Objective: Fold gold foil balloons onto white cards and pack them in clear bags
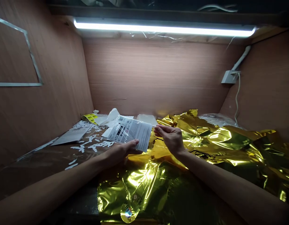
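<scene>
My left hand (130,147) is closed on a clear plastic packet (131,132) with a printed grey-white card inside, thumb on top. The packet is tilted, its printed side facing me. Just beyond its right edge, my right hand (170,137) is pinched closed, fingertips close to the packet's upper right corner. Whatever lies between those fingertips is too small to make out. Beneath both hands spreads crumpled gold foil (144,178), which looks like flat foil balloons, with a rounded tab at the front.
On the left lie a stack of printed cards (73,132), scattered white paper strips (95,140) and a yellow label sheet (90,118). More gold foil (231,140) covers the right side, with clear plastic (217,118) behind. Wooden walls enclose the bench beneath a tube light (163,28).
</scene>
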A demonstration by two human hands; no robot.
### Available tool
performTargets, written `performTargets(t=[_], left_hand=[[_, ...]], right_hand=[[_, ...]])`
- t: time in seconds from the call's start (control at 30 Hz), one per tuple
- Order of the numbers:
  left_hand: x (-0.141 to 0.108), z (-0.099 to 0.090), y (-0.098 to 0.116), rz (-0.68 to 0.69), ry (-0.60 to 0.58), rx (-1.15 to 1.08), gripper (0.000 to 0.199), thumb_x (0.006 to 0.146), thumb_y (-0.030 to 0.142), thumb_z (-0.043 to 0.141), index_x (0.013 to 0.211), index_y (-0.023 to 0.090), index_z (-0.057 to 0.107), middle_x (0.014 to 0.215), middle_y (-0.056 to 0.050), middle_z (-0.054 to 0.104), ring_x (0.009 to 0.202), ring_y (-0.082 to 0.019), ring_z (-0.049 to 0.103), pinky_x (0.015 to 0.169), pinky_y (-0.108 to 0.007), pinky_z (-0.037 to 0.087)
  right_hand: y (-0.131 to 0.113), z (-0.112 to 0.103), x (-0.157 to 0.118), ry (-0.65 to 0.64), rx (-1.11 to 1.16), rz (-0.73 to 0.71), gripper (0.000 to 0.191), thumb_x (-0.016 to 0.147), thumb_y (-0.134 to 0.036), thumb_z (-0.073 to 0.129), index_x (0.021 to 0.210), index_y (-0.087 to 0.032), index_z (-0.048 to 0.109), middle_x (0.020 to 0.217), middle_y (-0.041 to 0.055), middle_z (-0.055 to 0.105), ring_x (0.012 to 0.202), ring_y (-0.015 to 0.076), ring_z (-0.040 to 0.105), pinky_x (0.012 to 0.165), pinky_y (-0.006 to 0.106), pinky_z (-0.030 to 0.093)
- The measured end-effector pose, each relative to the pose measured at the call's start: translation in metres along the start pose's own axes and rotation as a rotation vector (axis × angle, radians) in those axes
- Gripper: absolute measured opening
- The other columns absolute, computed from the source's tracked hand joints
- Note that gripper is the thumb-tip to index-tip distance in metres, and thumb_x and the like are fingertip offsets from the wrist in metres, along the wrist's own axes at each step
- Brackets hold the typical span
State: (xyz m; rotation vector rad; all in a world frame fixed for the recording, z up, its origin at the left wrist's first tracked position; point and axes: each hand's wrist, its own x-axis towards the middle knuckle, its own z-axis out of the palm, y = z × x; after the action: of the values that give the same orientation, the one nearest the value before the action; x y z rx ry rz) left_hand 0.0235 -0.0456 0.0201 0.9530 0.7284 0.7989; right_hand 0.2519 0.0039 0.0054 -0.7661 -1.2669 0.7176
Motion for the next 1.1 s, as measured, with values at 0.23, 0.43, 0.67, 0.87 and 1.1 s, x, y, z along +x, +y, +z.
performTargets(t=[0.23,0.43,0.67,0.87,1.1], left_hand=[[0.015,-0.018,0.010,0.263,0.006,0.014,0.028,0.091,0.016,0.066,0.116,0.004,0.071,0.113,-0.020,0.076,0.103,-0.029,0.074,0.094,-0.035,0.060],[0.013,-0.021,0.013,0.216,0.001,0.048,0.020,0.088,0.009,0.064,0.105,0.004,0.073,0.096,-0.017,0.077,0.083,-0.023,0.074,0.079,-0.030,0.062],[0.012,-0.026,0.013,0.134,-0.082,0.095,0.026,0.085,0.012,0.068,0.110,0.005,0.071,0.101,-0.018,0.077,0.087,-0.026,0.075,0.082,-0.032,0.061],[0.014,-0.024,0.024,0.206,0.024,0.016,0.035,0.080,0.007,0.064,0.115,0.003,0.069,0.098,-0.019,0.078,0.087,-0.028,0.076,0.083,-0.035,0.063],[0.014,-0.023,0.022,0.167,0.063,-0.017,0.032,0.084,0.014,0.065,0.114,0.004,0.067,0.083,-0.015,0.078,0.073,-0.027,0.076,0.069,-0.036,0.065]], right_hand=[[-0.007,-0.021,0.006,-0.345,-0.365,-0.258,0.039,0.093,-0.038,0.069,0.131,-0.029,0.070,0.118,0.0041,0.076,0.107,0.0305,0.074,0.103,0.053,0.057],[-0.017,-0.026,0.012,-0.452,-0.458,-0.452,0.045,0.096,-0.026,0.065,0.141,-0.033,0.062,0.133,0.0010,0.068,0.119,0.0276,0.069,0.109,0.049,0.054],[-0.024,-0.025,0.008,-0.583,-0.534,-0.609,0.042,0.099,-0.017,0.058,0.136,-0.036,0.065,0.147,-0.0009,0.056,0.132,0.0255,0.060,0.111,0.046,0.053],[-0.018,-0.024,0.006,-0.726,-0.618,-0.736,0.059,0.092,0.004,0.047,0.136,-0.029,0.066,0.142,0.0019,0.061,0.128,0.0213,0.063,0.109,0.040,0.055],[-0.012,-0.018,-0.003,-0.719,-0.751,-0.935,0.045,0.094,0.000,0.053,0.135,-0.018,0.065,0.140,0.0103,0.064,0.121,0.0228,0.068,0.101,0.036,0.061]])
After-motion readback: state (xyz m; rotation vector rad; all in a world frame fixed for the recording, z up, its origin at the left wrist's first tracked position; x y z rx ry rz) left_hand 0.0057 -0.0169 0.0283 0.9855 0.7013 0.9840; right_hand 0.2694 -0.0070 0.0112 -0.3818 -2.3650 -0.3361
